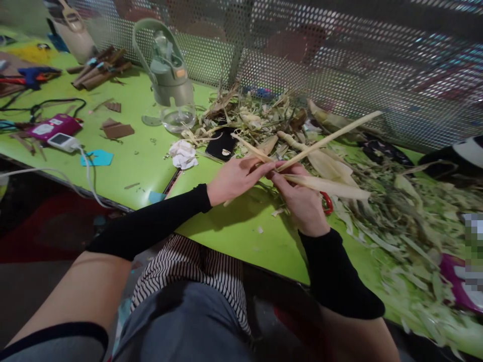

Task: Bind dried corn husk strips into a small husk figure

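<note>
My left hand [241, 178] and my right hand [302, 198] meet over the green table, fingertips pinched together on dried corn husk strips. One long folded strip [334, 138] sticks up to the upper right. A wider pale husk [332, 187] points right from my right hand, and a narrow strip end [249, 147] shows above my left fingers. How the strips cross between the fingertips is hidden. Beside my right hand a red loop-shaped handle [327, 203] shows; the rest of it is covered. Black sleeves cover both forearms.
Husk scraps [407, 221] spread over the right side and along the perforated metal screen [320, 60]. A bottle [173, 85], a black phone-like slab [221, 144], crumpled tissue [183, 154] and a magenta device [55, 126] with cables stand or lie leftward on the green table [124, 176].
</note>
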Motion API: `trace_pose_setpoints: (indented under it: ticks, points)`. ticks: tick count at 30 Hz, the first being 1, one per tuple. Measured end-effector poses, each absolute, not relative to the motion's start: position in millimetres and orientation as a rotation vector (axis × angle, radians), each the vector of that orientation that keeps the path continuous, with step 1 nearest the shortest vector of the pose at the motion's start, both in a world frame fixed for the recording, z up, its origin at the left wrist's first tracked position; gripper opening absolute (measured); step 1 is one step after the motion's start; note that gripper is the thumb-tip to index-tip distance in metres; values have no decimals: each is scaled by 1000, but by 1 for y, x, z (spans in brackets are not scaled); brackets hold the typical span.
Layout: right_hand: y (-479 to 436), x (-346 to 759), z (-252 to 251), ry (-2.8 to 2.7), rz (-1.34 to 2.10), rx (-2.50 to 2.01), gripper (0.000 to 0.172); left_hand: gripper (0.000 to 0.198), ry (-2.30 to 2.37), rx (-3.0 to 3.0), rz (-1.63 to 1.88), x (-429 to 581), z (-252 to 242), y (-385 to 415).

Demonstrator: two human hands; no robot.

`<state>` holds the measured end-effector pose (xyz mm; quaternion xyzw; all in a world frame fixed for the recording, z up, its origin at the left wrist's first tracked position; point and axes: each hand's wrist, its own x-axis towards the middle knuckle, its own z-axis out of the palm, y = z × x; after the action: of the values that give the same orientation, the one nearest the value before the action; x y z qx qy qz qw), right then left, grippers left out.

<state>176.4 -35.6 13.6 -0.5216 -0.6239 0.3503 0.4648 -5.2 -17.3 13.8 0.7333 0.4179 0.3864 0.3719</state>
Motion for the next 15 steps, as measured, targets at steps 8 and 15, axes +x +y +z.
trace_pose_setpoints:
  ticks: [8,15]
  points:
    - [-34,174,5,-1347,1165,-1194,42,32,1042,1817,1083,-3,10,-9]
    - [-38,165,9,-1187,1232,-1121,37,30,1210,1882,940,0,13,-11]
